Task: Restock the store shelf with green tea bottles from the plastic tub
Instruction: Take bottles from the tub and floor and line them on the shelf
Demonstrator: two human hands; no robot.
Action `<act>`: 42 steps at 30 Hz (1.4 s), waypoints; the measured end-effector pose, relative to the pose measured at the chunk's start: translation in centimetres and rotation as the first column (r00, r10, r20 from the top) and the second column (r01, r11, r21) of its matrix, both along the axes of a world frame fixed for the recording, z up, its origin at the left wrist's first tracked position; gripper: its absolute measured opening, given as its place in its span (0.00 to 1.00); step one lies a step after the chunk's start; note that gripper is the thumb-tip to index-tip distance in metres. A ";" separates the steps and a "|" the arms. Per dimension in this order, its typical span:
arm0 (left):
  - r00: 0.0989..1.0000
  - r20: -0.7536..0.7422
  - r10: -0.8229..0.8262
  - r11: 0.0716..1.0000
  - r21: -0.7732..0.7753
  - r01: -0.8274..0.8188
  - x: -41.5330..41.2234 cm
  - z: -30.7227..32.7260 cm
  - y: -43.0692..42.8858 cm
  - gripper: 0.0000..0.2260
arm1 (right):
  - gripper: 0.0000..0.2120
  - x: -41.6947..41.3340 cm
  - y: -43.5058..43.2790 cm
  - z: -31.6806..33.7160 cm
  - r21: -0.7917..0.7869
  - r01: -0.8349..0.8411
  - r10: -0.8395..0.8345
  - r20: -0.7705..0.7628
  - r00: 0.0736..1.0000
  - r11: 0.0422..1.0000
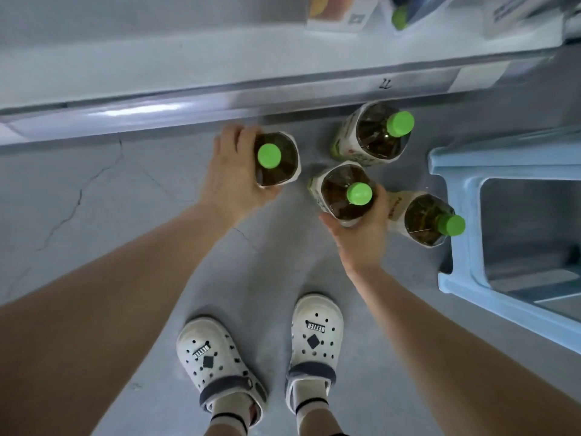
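Both bare arms are stretched downward; the left hand (231, 171) and right hand (361, 234) are each curled in a grasp.

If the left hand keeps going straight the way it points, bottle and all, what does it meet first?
Probably the shelf's front edge. The left hand, gripping a green tea bottle, points toward it with nothing visible between; depth is unclear from above.

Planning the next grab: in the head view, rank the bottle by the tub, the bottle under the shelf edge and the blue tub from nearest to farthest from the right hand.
From the right hand:
1. Bottle by the tub, just right.
2. Blue tub, beyond it.
3. Bottle under the shelf edge, ahead.
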State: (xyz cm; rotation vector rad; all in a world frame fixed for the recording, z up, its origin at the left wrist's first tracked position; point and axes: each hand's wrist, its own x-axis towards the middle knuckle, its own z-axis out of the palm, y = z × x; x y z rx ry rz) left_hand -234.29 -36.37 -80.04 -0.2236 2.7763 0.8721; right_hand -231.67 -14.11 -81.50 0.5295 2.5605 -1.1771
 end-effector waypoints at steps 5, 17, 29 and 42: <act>0.993 0.106 0.054 0.987 0.146 -0.070 0.7 -1.3 -0.7 0.44 | 0.42 0.0 -0.2 -0.8 -0.054 0.055 -0.052 0.042 0.998 0.997; 0.801 0.439 0.408 0.766 0.313 -0.562 6.6 5.0 -0.5 0.43 | 0.40 2.5 0.4 5.3 -0.275 0.235 -0.196 0.163 0.967 0.932; 0.777 0.532 0.337 0.726 0.379 -0.574 16.5 30.9 1.4 0.35 | 0.34 10.1 3.7 30.8 -0.289 0.203 -0.124 0.269 0.955 0.935; 0.934 0.233 0.270 0.807 0.474 -0.351 16.2 59.9 0.7 0.37 | 0.35 9.7 4.8 59.9 -0.345 0.011 -0.017 -0.014 1.000 0.939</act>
